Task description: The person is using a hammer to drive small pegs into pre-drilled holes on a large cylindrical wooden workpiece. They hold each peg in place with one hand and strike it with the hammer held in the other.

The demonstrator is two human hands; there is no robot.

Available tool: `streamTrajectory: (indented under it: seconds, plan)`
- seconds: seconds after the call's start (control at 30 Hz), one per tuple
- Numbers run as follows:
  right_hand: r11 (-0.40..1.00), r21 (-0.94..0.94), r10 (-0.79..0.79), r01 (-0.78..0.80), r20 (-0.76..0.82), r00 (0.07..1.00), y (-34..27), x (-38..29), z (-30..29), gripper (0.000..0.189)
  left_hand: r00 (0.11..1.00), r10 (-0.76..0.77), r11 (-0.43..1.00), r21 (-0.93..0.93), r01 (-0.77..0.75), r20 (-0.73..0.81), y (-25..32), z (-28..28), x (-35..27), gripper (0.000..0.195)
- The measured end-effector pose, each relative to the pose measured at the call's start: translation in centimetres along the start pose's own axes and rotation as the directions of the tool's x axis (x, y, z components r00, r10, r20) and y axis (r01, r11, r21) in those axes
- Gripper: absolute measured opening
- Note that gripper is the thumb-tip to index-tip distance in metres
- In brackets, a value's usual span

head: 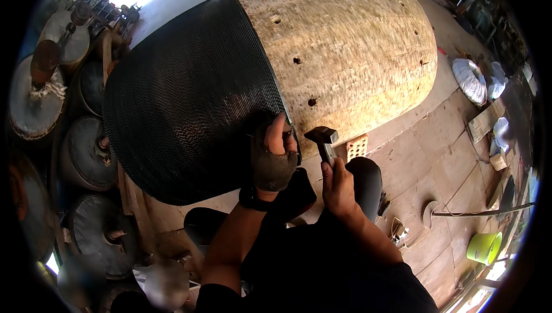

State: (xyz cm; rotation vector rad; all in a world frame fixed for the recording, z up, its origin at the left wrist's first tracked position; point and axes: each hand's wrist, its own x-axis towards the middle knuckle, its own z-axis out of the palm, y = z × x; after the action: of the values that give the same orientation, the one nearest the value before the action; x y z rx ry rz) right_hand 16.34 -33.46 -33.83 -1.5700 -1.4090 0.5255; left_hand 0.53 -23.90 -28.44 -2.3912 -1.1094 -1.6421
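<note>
A large barrel-shaped wooden drum (353, 49) lies on its side before me, its pale surface dotted with several dark holes. Dense black ridged winding (189, 93) covers its left part. At the winding's right edge is my left hand (276, 157), in a dark fingerless glove, its fingers curled. Whether those fingers pinch a strand is hidden from me. My right hand (338, 188) grips the short handle of a hammer (322, 135). The metal head is raised near the bare wood, just right of my left hand.
Several big metal-ended cylinders (88, 153) crowd the left side. A perforated brick (357, 147) sits by the drum's lower edge. On the tiled floor to the right are a white wrapped ring (470, 81), a wooden board (486, 119) and a lime-green bucket (484, 248).
</note>
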Motion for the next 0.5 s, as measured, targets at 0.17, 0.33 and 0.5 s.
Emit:
streamTrajectory:
  seconds: [0.17, 0.33, 0.5]
  plan:
    - [1.000, 0.005, 0.002, -0.002, 0.007, 1.000, 0.0, 0.1, -0.3, 0.020, 1.000, -0.029, 0.997, 0.077, 0.029, 0.008, 0.1, 0.8, 0.0, 0.063]
    - [0.996, 0.052, -0.069, 0.071, -0.039, 0.997, -0.7, 0.7, -0.1, 0.018, 0.986, -0.153, 0.986, 0.074, 0.148, 0.064, 0.9, 0.4, 0.9, 0.062]
    - [0.999, 0.021, -0.029, 0.029, 0.006, 1.000, -2.4, 1.3, -0.6, 0.021, 0.978, -0.191, 0.979, 0.092, 0.183, 0.087, 1.8, 0.7, 1.7, 0.066]
